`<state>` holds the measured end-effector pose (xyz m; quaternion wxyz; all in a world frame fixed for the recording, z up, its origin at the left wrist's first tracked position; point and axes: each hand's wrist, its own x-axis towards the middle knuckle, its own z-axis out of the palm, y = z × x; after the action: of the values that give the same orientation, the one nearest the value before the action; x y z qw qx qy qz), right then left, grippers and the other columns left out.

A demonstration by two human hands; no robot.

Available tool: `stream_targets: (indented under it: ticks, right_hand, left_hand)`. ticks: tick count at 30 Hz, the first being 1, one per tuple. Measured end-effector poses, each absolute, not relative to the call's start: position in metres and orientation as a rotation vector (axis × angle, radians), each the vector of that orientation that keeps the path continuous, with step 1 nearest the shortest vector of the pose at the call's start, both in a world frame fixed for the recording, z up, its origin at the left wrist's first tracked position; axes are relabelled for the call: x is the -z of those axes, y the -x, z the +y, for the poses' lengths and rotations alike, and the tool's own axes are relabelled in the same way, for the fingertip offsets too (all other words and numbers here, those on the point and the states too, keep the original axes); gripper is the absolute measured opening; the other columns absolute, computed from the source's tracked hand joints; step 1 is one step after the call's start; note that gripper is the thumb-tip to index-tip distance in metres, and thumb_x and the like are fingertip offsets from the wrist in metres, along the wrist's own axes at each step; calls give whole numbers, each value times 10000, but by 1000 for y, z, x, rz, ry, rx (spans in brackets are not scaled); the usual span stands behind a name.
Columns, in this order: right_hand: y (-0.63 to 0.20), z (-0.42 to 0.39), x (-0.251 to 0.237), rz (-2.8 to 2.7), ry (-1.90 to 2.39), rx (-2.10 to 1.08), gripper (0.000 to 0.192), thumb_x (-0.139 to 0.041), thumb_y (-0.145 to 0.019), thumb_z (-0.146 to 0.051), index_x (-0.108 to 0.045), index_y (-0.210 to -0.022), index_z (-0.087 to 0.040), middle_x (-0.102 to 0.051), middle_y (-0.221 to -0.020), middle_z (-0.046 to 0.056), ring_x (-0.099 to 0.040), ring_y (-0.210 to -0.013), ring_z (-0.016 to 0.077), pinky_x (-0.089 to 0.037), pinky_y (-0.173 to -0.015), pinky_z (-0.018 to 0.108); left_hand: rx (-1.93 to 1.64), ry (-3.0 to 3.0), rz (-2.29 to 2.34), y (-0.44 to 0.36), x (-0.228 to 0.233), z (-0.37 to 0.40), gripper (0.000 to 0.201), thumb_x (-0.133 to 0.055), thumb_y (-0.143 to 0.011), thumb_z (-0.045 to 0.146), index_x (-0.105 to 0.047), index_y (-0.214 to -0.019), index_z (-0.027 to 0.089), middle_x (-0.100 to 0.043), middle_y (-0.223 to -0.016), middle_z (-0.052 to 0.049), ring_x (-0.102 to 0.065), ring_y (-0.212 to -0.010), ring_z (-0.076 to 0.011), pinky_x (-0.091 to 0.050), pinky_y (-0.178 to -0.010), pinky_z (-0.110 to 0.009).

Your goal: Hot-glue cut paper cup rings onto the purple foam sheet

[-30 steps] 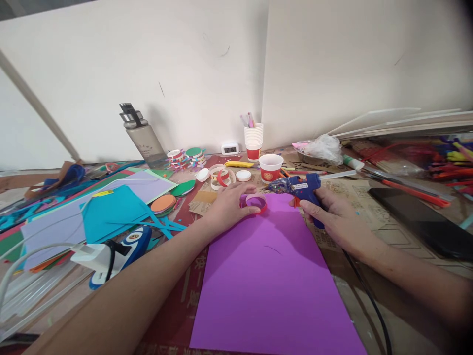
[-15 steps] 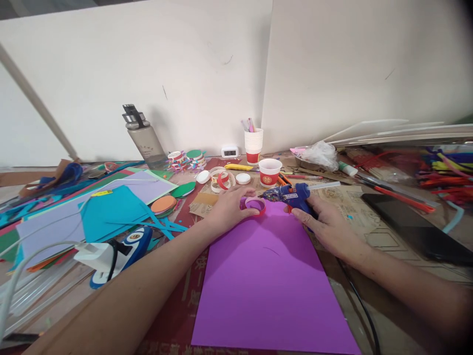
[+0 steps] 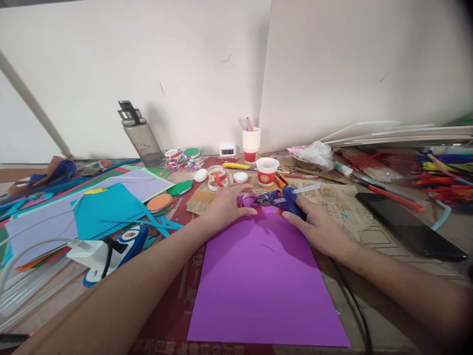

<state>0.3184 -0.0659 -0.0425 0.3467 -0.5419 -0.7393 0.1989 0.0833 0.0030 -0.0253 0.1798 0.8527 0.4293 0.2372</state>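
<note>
A purple sheet [image 3: 258, 286] lies on the table in front of me. Over its far edge, my left hand [image 3: 233, 204] grips a small paper ring [image 3: 250, 200] between thumb and fingers; the ring looks red outside and pale along its rim. My right hand [image 3: 314, 219] is wrapped round the handle of a blue hot glue gun [image 3: 281, 198], with a clear glue stick [image 3: 308, 188] jutting from its back. The gun's nozzle points left and meets the ring in view; whether it touches is too small to tell.
Just beyond stand a red-and-white paper cup [image 3: 267, 172] and a cup stack [image 3: 251, 146] with pens. Teal sheets [image 3: 107, 212] and a power strip [image 3: 127, 246] lie left. A black phone [image 3: 410, 224] lies right; the gun's cord [image 3: 354, 296] trails below my right arm.
The glue gun has moved left, and its nozzle now overlaps the ring in view. My left hand still grips the ring. The whole view has shifted slightly.
</note>
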Motion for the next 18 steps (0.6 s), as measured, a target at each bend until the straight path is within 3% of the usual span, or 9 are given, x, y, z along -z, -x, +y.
stream_targets:
  ticks: [4,11,18]
  right_hand:
    - [-319,-65,44,-1932,1387,-537,380,-499,-919,-395,-572,-1244,-213,-686,-1188,86,-636,-1062,273,-496,-920,428]
    - [-319,-65,43,-1929,1387,-548,389,-512,-914,-395,-572,-1246,-200,-682,-1187,92,-625,-1076,277,-490,-923,433]
    - [-318,-68,39,-1907,1400,-492,288,-517,-906,-413,-621,-1093,-220,-719,-988,63,-653,-846,251,-525,-743,384]
  left_hand:
    - [-655,-2407,1291,-83,24,3,555,-766,-725,407,-617,-1232,237,-629,-1302,-42,-587,-1162,-261,-430,-1048,-414]
    - [-607,-2447,1334,-82,25,4,496,-743,-741,432,-649,-1195,257,-623,-1315,-41,-545,-1227,-293,-417,-1056,-462]
    - [-643,-2454,1293,-82,29,5,483,-749,-735,441,-662,-1178,272,-619,-1328,-34,-515,-1270,-282,-393,-1087,-452]
